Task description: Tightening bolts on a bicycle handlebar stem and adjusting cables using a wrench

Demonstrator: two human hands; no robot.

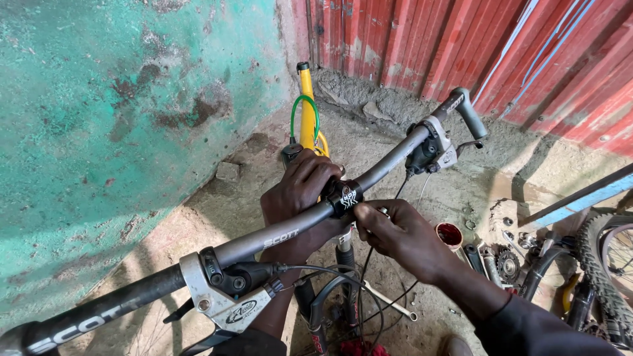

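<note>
Head view is showing the left hand (300,184) gripping the bicycle stem clamp (344,198) at mid-handlebar (277,238); right hand (395,231) fingers are pinching a small metal tool there, which may be slipping, rounding a bolt.
</note>
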